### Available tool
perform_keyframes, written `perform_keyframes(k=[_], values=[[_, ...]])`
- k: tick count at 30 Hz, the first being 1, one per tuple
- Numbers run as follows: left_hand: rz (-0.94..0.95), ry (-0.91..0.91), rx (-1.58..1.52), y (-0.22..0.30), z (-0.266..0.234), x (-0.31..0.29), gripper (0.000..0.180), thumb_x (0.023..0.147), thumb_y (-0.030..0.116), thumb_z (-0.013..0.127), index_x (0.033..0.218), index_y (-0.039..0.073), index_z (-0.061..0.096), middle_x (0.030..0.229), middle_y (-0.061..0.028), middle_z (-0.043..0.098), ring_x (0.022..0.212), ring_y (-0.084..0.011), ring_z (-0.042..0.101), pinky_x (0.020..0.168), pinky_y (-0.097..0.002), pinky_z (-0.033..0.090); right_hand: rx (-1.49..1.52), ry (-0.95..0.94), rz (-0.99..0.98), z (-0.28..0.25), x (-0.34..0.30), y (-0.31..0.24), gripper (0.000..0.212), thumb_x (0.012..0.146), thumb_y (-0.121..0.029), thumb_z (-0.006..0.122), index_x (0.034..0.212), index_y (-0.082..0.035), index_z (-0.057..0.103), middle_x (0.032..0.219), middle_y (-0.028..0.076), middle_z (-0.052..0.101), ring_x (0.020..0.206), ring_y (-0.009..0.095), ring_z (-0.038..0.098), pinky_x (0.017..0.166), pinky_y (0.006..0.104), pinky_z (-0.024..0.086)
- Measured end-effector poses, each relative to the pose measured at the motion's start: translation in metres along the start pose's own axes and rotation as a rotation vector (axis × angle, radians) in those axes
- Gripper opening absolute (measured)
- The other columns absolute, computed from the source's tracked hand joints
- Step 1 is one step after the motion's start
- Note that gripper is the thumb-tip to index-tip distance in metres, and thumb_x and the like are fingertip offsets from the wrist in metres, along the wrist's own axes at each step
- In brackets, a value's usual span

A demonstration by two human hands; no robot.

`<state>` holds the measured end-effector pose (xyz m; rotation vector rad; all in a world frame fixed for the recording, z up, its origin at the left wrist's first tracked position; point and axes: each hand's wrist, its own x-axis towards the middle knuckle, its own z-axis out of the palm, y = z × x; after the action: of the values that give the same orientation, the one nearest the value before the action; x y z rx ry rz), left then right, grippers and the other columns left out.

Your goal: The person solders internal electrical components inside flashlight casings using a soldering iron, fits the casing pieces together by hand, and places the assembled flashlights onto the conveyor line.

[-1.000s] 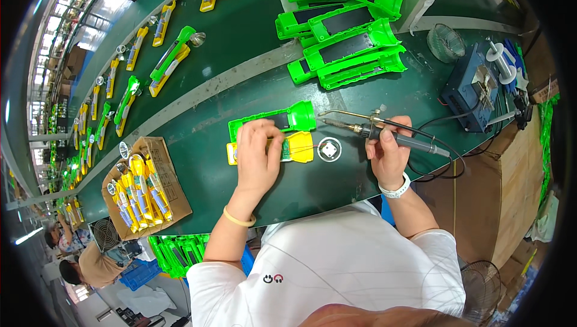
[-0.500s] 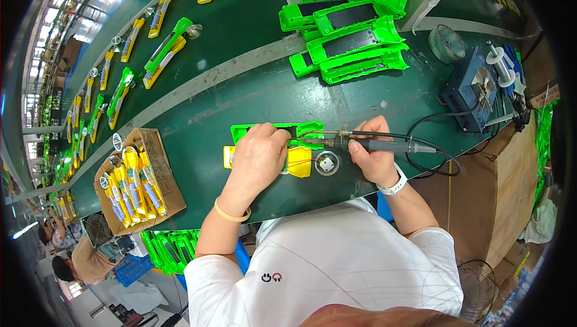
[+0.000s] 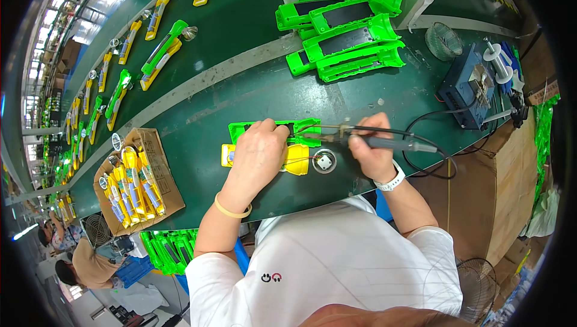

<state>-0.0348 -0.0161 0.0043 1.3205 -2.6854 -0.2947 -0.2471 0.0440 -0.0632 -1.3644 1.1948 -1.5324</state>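
Observation:
My right hand (image 3: 374,157) grips the dark handle of a soldering iron (image 3: 393,143), with a thin metal tube running along it. The iron's tip points left, over the right end of a green plastic half-shell (image 3: 311,139). My left hand (image 3: 259,149) rests over that shell, fingers curled down at its inside; whatever they pinch is hidden. Just nearer lies a yellow plastic half-shell (image 3: 297,161), partly covered by the left hand. Thin wires lead from it to a round silver lamp reflector (image 3: 324,161) with a white centre.
Green half-shells (image 3: 354,38) are piled at the back. A cardboard box (image 3: 159,174) of yellow lamp assemblies stands left. Partly built lamps line the far-left bench. A blue soldering station (image 3: 461,95), solder spool (image 3: 499,64) and mesh cup (image 3: 443,41) are at right; a black cable (image 3: 415,125) loops there.
My right hand has shifted slightly up, tilting the iron so its rear end dips; hand and iron are blurred. My left hand stays over the green shell.

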Motion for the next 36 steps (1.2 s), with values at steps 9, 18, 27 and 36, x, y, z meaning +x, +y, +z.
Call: perform_keyframes(k=[9,18,27,36], values=[[0.013,0.018,-0.011,0.001,0.001,0.001,0.004,0.069,0.004,0.061,0.072,0.002,0.059,0.066,-0.0114,0.052,0.065,-0.0281,0.055,0.061,-0.0383,0.046,0.511,-0.056,0.301,0.020,0.026,-0.020,0.022,0.094,-0.013,0.045,0.108,-0.006,0.030,0.108,0.017,0.051,0.101,0.028,0.059,0.074,0.0329,0.055],[0.053,-0.037,-0.020,0.012,0.004,0.004,0.003,0.069,0.004,0.056,0.071,0.002,0.057,0.069,-0.0127,0.052,0.069,-0.0278,0.056,0.062,-0.0383,0.047,0.513,-0.032,0.390,0.015,0.024,-0.015,0.022,0.094,-0.016,0.046,0.106,-0.007,0.030,0.099,0.012,0.048,0.091,0.028,0.062,0.075,0.0369,0.054],[0.078,-0.040,-0.019,0.018,0.006,0.008,0.003,0.067,0.003,0.057,0.070,0.002,0.056,0.070,-0.0123,0.052,0.070,-0.0273,0.056,0.060,-0.0374,0.047,0.507,-0.024,0.360,0.012,0.018,-0.009,0.023,0.094,-0.018,0.045,0.107,-0.007,0.030,0.099,0.013,0.048,0.092,0.028,0.062,0.075,0.0373,0.054],[-0.027,0.081,-0.455,0.010,-0.014,0.001,0.012,0.071,0.004,0.067,0.082,0.005,0.063,0.079,-0.0089,0.062,0.070,-0.0198,0.059,0.061,-0.0291,0.047,0.501,-0.033,0.362,0.011,0.019,-0.006,0.021,0.095,-0.016,0.044,0.107,-0.007,0.030,0.100,0.013,0.047,0.092,0.028,0.062,0.075,0.0362,0.054]])
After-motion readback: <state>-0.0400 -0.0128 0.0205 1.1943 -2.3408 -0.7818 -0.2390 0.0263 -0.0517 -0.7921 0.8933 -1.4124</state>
